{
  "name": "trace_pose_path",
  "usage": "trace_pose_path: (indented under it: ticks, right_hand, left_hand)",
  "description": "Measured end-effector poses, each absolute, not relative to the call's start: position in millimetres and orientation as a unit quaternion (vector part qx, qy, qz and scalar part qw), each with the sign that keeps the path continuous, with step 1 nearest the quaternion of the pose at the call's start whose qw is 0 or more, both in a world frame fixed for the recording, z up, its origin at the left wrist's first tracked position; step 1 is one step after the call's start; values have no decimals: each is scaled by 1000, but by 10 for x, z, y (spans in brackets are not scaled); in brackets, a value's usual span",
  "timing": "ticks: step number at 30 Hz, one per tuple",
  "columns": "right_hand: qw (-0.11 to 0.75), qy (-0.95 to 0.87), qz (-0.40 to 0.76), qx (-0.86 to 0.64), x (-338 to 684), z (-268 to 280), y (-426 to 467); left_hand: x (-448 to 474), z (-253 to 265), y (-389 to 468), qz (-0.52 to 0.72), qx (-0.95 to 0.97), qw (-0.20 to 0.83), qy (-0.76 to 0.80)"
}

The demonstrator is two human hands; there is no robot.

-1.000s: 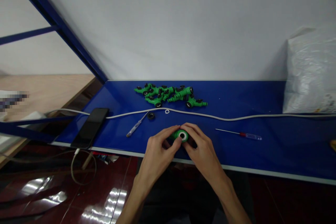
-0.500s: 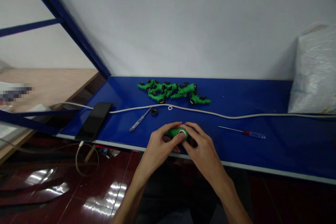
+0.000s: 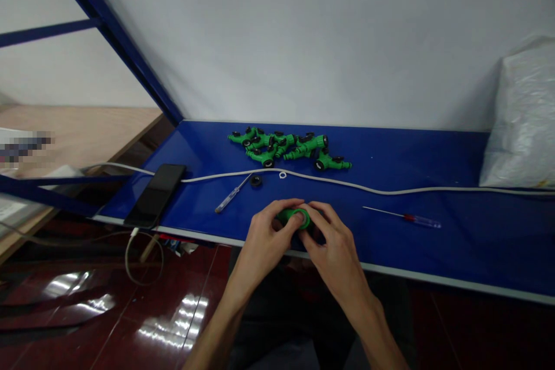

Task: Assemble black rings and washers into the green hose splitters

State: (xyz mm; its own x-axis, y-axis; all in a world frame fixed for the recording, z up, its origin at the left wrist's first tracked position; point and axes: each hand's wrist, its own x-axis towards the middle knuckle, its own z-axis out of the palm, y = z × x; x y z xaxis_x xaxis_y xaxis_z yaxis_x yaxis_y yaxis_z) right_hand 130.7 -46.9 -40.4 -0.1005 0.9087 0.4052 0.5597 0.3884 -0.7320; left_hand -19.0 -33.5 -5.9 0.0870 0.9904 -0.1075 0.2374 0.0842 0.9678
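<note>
Both of my hands hold a green plastic hose connector (image 3: 306,218) over the front edge of the blue table. My left hand (image 3: 271,231) is closed round its left side, with the thumb pressed into the round opening. From the right, my right hand (image 3: 330,236) grips it with bent fingers. Much of the connector is hidden by my fingers. Beyond my hands lie a small white ring (image 3: 282,174) and a black ring (image 3: 256,181). A screwdriver with a clear handle (image 3: 228,199) is left of them. Farther back sits a pile of green hose connectors (image 3: 262,156) with black levers.
A second screwdriver (image 3: 416,219) with a red collar lies to the right. One white cable (image 3: 347,184) runs across the blue table (image 3: 459,254). A black phone (image 3: 156,193) rests at the left, and a white plastic sack (image 3: 520,121) stands at the far right.
The white ring seen in the connector's opening half a second ago no longer shows; the opening now looks green under my left thumb. The camera view has shifted slightly.
</note>
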Motion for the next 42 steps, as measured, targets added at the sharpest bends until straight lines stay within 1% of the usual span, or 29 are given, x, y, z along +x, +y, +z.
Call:
trace_pose_path:
  ticks: [6, 11, 14, 16, 19, 21, 23, 25, 28, 30, 33, 35, 37, 40, 42]
  right_hand:
    - [415, -713, 202, -528, 1282, -375, -474]
    - [426, -707, 205, -526, 1251, -348, -444]
    - [415, -699, 221, -539, 1239, -330, -419]
    - [383, -709, 253, -536, 1263, -286, -401]
    - [307, -746, 360, -469, 1351, -155, -324]
    - [291, -756, 402, -428, 1386, -63, -191]
    - [316, -765, 365, -427, 1333, -17, 12]
    - [329, -789, 288, -432, 1170, -42, 244]
    - [288, -846, 198, -403, 839, -179, 530]
    - [270, -870, 164, -379, 689, -282, 634]
    - [269, -878, 153, -365, 707, -357, 664]
    - [273, -880, 150, -359, 861, -315, 626]
    - [299, -870, 154, -361, 1064, -200, 547]
    - [376, -833, 163, -373, 1335, 24, 347]
    - [395, -827, 155, -370, 1453, 136, 182]
  left_hand:
    - [-192, -86, -318, 398, 566, 476, 542]
    - [-219, -73, -331, 399, 609, 421, 541]
    - [-285, -78, -365, 382, 651, 388, 529]
    - [-354, -117, -392, 375, 673, 360, 526]
    - [-490, -214, -425, 392, 677, 301, 545]
    - [-592, -280, -446, 407, 669, 258, 566]
    - [-687, -332, -468, 415, 665, 218, 582]
    - [-758, -363, -486, 418, 666, 183, 590]
    - [-807, -373, -497, 425, 666, 155, 593]
    - [-814, -365, -495, 433, 659, 150, 596]
    - [-810, -355, -487, 438, 654, 139, 601]
    - [-791, -355, -473, 433, 659, 128, 601]
    - [-746, -352, -442, 420, 672, 135, 595]
    - [-616, -326, -357, 390, 694, 176, 579]
    - [-499, -297, -285, 376, 709, 200, 562]
